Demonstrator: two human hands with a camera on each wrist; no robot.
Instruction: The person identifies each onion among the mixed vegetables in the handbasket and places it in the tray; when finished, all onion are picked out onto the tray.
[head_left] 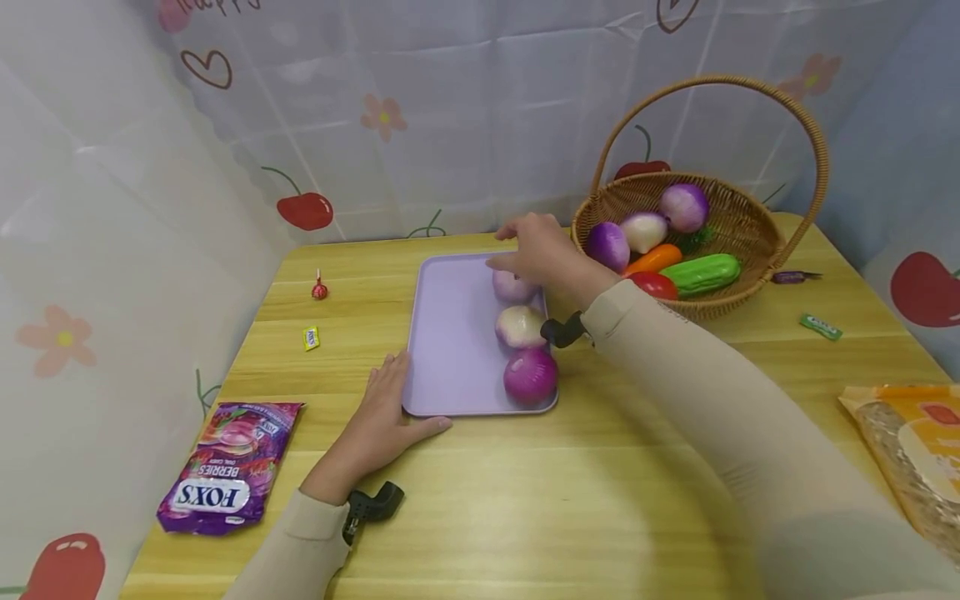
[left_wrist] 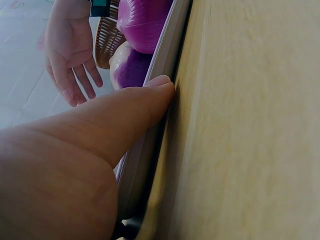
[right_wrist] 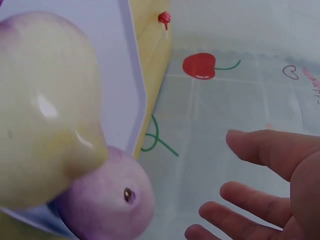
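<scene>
A lavender tray point(head_left: 457, 333) lies on the wooden table. Along its right side, a purple onion point(head_left: 531, 376) sits nearest me, a cream-and-purple turnip point(head_left: 520, 327) in the middle, and a pale purple turnip point(head_left: 512, 288) at the far end, partly covered by my right hand. That hand point(head_left: 542, 250) hovers over the far right corner with fingers spread, and the right wrist view shows nothing in its grasp, the pale turnip point(right_wrist: 112, 195) apart from it. My left hand point(head_left: 384, 417) rests at the tray's near left corner, its thumb point(left_wrist: 145, 100) straight along the near rim.
At the back right stands a wicker basket point(head_left: 750, 225) with turnips, a carrot, a green cucumber-like vegetable and a tomato. A purple candy bag point(head_left: 225, 467), a lollipop point(head_left: 319, 291) and a yellow sweet point(head_left: 311, 337) lie left; a green sweet point(head_left: 821, 326) and an orange-topped bag point(head_left: 911, 450) right.
</scene>
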